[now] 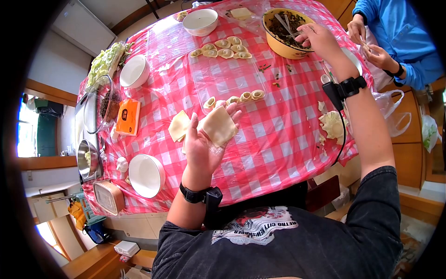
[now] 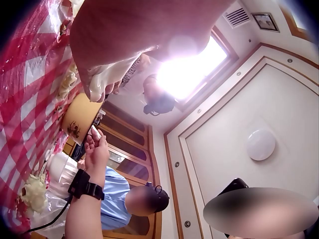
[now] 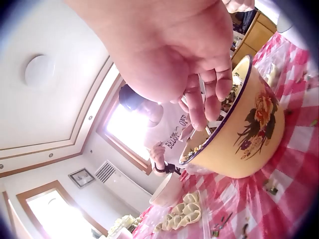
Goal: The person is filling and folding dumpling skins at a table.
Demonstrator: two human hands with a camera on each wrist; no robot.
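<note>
My left hand (image 1: pixel 205 151) is palm up over the table, its fingers extended beneath a square dough wrapper (image 1: pixel 218 126). A small stack of wrappers (image 1: pixel 179 125) lies just left of it. At the right rim of a yellow enamel bowl (image 1: pixel 291 51), my right hand (image 1: pixel 319 41) has its fingers bent around a spoon handle (image 3: pixel 219 118). Dark green chopped filling (image 1: pixel 276 30) is in this bowl. Beyond my left hand, a clear plastic tray (image 1: pixel 226 76) bears folded dumplings (image 1: pixel 226 53) in rows at the far end and a few more (image 1: pixel 245 97) at the near end.
White bowls (image 1: pixel 147 176) (image 1: pixel 134 72) (image 1: pixel 200 23) stand on the left and far sides. An orange tissue pack (image 1: pixel 128 117), a glass lid (image 1: pixel 98 104) and cabbage (image 1: pixel 106 63) lie left. Cabbage leaves (image 1: pixel 332 124) are at right. Across the right corner, a person in blue (image 1: pixel 404 37) works with both hands.
</note>
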